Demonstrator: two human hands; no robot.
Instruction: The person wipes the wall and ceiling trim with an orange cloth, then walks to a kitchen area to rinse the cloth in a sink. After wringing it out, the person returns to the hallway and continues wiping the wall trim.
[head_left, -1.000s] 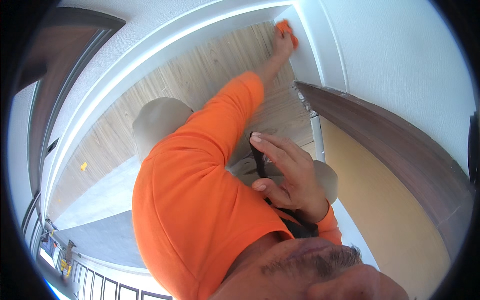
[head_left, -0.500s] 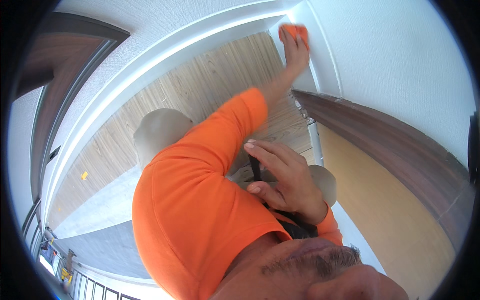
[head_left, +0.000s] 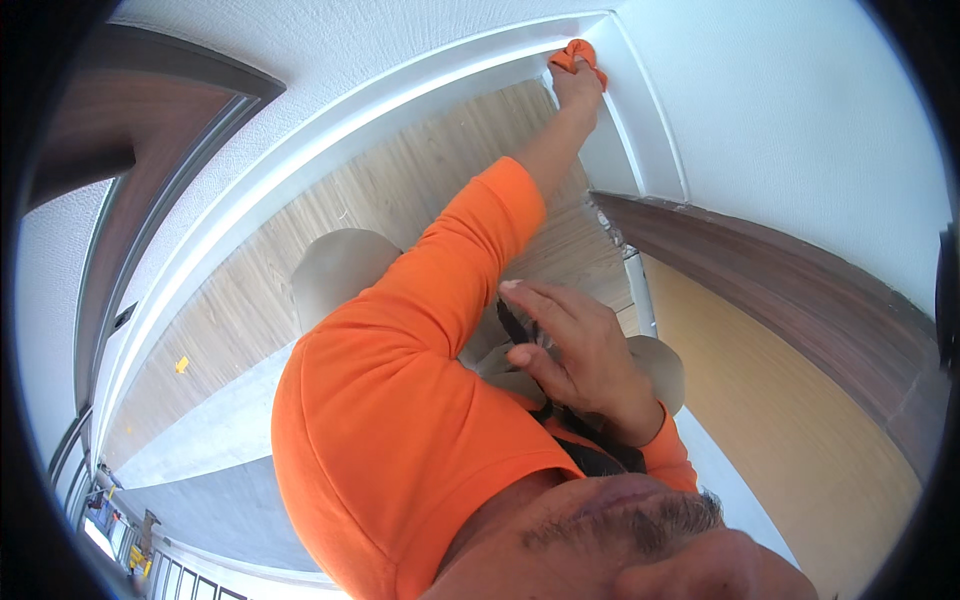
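My left hand reaches far ahead along the wall to a corner, its fingers closed on a bunched orange cloth. The cloth rests against the white skirting ledge where two walls meet. Close to my body, my right hand is bent, with its back toward me. Between its fingers and thumb shows a narrow black thing, whose kind I cannot make out. The palm side of this hand is hidden. My knees, in beige trousers, are bent beneath my arms.
Wood-look floor runs along the left wall, with a small yellow marker on it. A dark brown board and a tan panel lie to the right. Broken edging shows at the floor's rim. A brown door frame stands left.
My left hand has shifted slightly up and left along the corner, and the cloth is bunched differently. The black thing by my right hand has tilted.
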